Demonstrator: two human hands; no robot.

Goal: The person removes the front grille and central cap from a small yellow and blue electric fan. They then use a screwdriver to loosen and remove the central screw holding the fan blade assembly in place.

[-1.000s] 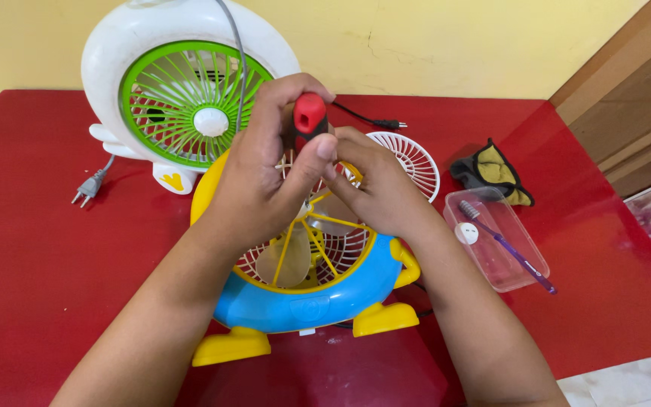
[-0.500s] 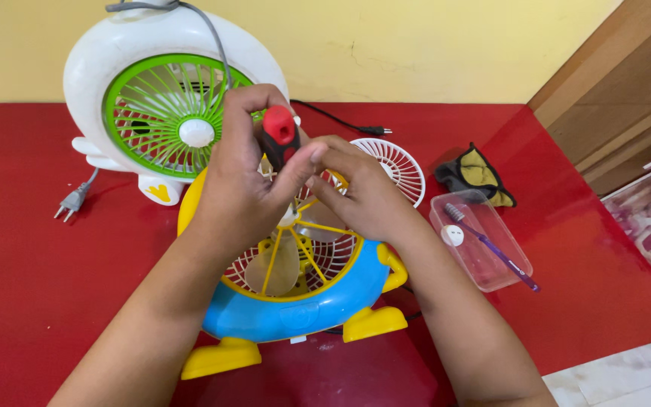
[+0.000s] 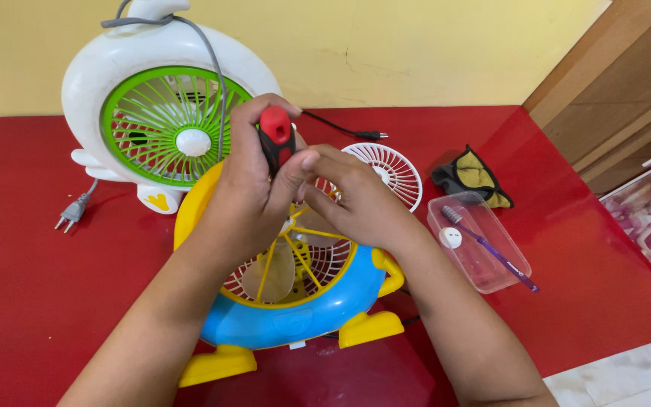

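**Screwdriver held over blue fan, both hands at hub**

The screwdriver (image 3: 276, 137), red and black in the handle, stands near upright over the centre of the blue fan (image 3: 295, 301); its shaft and tip are hidden behind the hands. The left hand (image 3: 254, 192) has its grip clamped round the handle, thumb pressed against the side. The right hand (image 3: 359, 200) sits just beside it at 3 o'clock, fingers bent down onto the fan's hub; whether that grip pinches anything cannot be told.

The blue fan lies face up on the red desk (image 3: 24, 286), yellow feet toward the viewer, its yellow ribs and pale blades (image 3: 269, 275) exposed, with no front cover on it. A white round grille (image 3: 389, 169) lies on the desk at 1 o'clock from the fan, partly behind the right hand.

At 11 o'clock stands a white fan (image 3: 152, 120) with a green grille, a grey cord draped over its top. A grey plug (image 3: 73, 211) lies at 9 o'clock. A black plug (image 3: 367, 136) lies at 12 o'clock.

At 3 o'clock a clear tray (image 3: 484, 256) holds a purple brush (image 3: 495, 249) and a white cap (image 3: 450, 237). A dark and yellow cloth (image 3: 476, 177) lies just beyond the tray.
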